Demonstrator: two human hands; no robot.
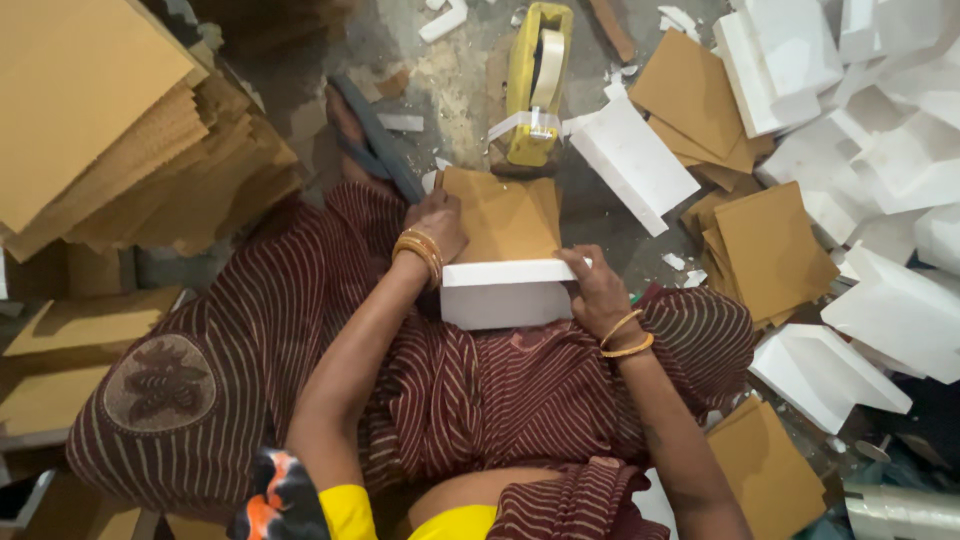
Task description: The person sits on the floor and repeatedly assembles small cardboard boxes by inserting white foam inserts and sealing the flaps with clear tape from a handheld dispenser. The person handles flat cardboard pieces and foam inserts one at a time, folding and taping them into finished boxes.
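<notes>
A white foam block [505, 295] rests on the person's lap, with a brown cardboard sheet [505, 215] standing against its far side. The left hand [435, 225] is closed on the cardboard's left edge, while the right hand [598, 290] grips the block's right end, fingers over the top edge. The foam is judged light, rigid and crumbly, best held by its flat ends; the cardboard is stiff but creasable, so best held at its edges.

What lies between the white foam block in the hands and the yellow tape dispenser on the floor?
In the head view, a brown cardboard sheet spans from the white foam block up toward the yellow tape dispenser; the left hand rests on it.
</notes>
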